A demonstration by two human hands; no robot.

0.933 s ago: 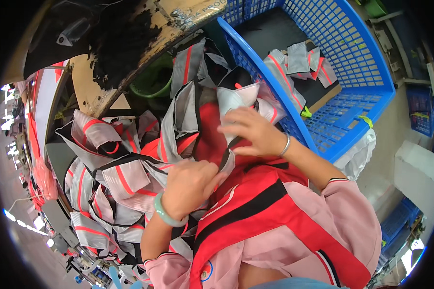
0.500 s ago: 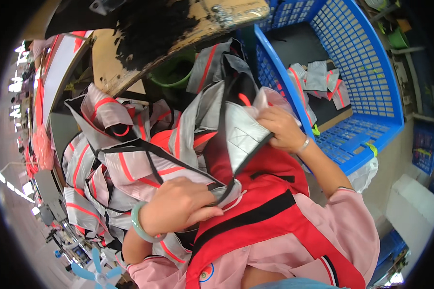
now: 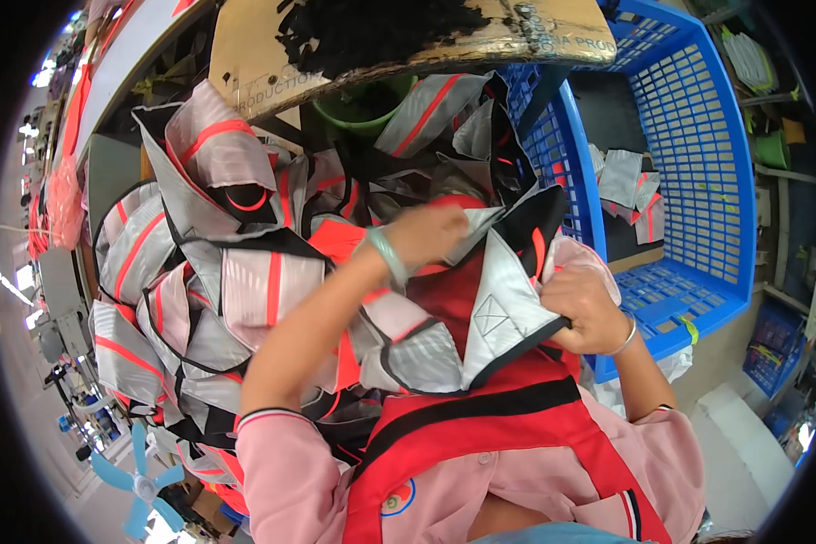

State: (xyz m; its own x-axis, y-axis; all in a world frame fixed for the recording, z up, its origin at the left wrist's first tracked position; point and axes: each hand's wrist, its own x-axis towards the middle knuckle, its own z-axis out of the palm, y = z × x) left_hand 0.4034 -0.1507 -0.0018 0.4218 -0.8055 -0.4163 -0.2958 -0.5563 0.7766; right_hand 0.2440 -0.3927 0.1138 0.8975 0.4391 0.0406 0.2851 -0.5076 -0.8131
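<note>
Silver-white fabric piece (image 3: 510, 315) in tightly closed right hand (image 3: 582, 311), right of centre; blurred left hand (image 3: 433, 236) mid-frame, cannot tell grip.

Pink short-sleeved shirt (image 3: 290, 471); striped trim edges cuffs (image 3: 276, 412); red apron (image 3: 508, 431); black band (image 3: 467, 405) crosses apron; round blue-rimmed emblem (image 3: 397, 498); left-wrist bangle (image 3: 388, 257), pale green; right-wrist bangle (image 3: 626, 338), silver

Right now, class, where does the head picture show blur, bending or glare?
Head view: blur smears the left hand, while the right hand looks crisper; same head view, edges of the blue basket bow; also there, glare whitens patches near the picture's left rim.
</note>
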